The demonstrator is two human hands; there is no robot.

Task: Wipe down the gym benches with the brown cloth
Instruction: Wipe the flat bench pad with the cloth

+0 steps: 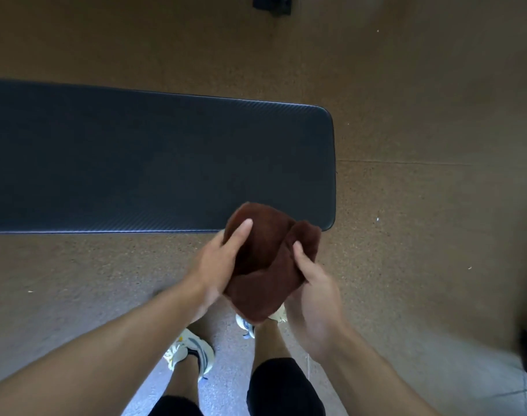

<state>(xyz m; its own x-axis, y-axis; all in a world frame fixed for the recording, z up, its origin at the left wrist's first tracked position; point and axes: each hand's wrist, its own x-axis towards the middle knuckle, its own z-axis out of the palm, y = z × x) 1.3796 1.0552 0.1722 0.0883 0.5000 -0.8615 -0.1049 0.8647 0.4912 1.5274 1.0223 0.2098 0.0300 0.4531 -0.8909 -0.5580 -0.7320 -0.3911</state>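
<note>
Both hands grip the bunched brown cloth (263, 261) in the air, at the near edge of the bench pad (136, 157).

The left hand (218, 265) clasps the cloth's left side, its fingers (241, 232) lying over the top fold, while the right hand (311, 283) pinches the right side with the thumb on top (the remaining fingers are hidden beneath the fabric). The cloth's upper part overlaps the pad's near edge close to its rounded right end; whether it touches the pad I cannot tell. The dark pad runs left to right, its long axis crossing the view, and its surface stretches bare leftward. Speckled floor (421, 205) surrounds the bench, with white shoes (193, 352) below the cloth.
</note>
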